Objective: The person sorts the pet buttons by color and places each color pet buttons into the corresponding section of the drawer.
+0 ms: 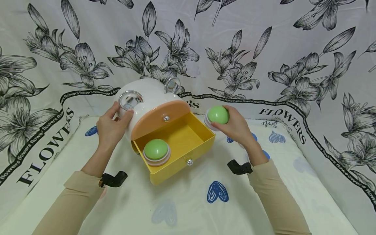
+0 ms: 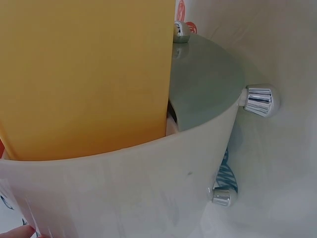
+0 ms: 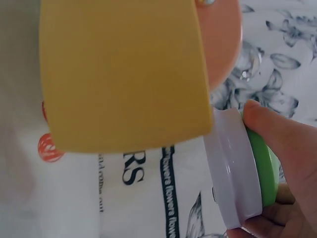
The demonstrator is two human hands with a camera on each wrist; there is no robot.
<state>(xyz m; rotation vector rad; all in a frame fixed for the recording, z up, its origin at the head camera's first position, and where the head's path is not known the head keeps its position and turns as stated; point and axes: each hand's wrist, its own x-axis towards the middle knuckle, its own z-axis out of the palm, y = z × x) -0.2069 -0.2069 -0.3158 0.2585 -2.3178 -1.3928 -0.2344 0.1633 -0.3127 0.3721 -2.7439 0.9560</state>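
Note:
A rounded white drawer box (image 1: 152, 89) stands on the cloth, its yellow drawer (image 1: 188, 137) pulled out and an orange drawer (image 1: 164, 117) closed above it. Inside the yellow drawer, at its left end, sits a round jar (image 1: 156, 151) with a green top and pale base. My right hand (image 1: 235, 125) grips a second green-topped jar (image 1: 218, 115) just beyond the drawer's right side; the right wrist view shows thumb and fingers around this jar (image 3: 233, 168). With thumb and fingers, my left hand (image 1: 113, 125) holds the white box by its left side, near a silver round fitting (image 1: 130, 99).
A pale cloth with blue hearts (image 1: 217, 192) covers the surface. Behind rises a white curtain (image 1: 235, 19) printed with black flowers. In the left wrist view a grey-green panel (image 2: 208, 84) and silver feet (image 2: 260, 100) of the box show.

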